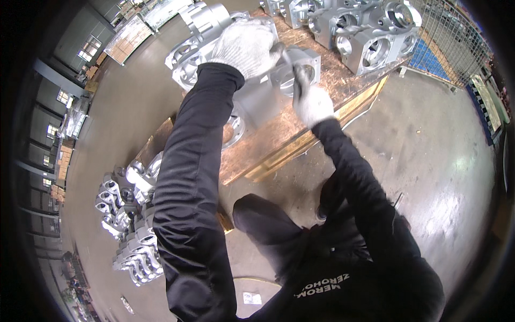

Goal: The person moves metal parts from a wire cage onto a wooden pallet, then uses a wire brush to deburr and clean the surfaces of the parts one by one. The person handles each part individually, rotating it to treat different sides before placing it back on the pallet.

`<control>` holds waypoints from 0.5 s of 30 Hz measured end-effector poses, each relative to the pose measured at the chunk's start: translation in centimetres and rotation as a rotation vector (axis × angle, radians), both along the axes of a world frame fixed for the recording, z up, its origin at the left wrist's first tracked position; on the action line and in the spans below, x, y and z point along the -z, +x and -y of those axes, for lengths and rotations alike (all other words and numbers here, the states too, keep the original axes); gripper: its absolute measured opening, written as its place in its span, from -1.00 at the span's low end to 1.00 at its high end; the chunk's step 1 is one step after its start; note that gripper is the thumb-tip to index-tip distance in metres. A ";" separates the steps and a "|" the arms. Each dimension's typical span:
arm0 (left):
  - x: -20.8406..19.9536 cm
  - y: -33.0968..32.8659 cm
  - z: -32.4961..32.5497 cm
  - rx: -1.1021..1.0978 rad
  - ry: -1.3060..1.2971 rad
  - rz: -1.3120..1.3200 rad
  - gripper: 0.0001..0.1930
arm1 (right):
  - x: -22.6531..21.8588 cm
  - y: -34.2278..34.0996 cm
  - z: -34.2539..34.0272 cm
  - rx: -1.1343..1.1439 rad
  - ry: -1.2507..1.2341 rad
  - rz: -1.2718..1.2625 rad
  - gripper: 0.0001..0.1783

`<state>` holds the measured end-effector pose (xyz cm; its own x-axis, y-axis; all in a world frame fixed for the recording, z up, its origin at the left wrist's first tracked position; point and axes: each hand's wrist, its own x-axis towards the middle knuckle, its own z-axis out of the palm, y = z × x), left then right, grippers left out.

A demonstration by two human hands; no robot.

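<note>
This is an industrial workshop or factory hall. Silvery metal castings [355, 57] crowd a wooden table [252, 153], and more metal parts [140, 252] lie piled at the left. A wire-mesh cage [456, 43], a wide grey floor [424, 155], stacked boxes [129, 40] and wall windows [89, 48] surround the table.

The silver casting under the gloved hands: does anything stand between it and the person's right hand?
Nothing visible does. The right hand is beside the round opening of the silver casting; blur hides whether its fingers touch. The left hand is above, and the casting to the right stands clear.
</note>
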<state>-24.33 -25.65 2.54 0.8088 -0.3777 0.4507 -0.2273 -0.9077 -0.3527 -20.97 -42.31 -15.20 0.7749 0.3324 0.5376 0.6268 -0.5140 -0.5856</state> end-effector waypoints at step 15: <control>0.2 -2.6 0.4 0.001 -0.037 -0.082 -0.61 | 1.9 -2.7 3.5 0.020 0.041 -0.038 -0.41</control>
<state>-26.92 -26.03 2.39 0.8435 -0.3623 0.3965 -0.2547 -0.9197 -0.2987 -23.68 -45.83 -17.14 0.8010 0.2952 0.5208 0.5939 -0.5015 -0.6292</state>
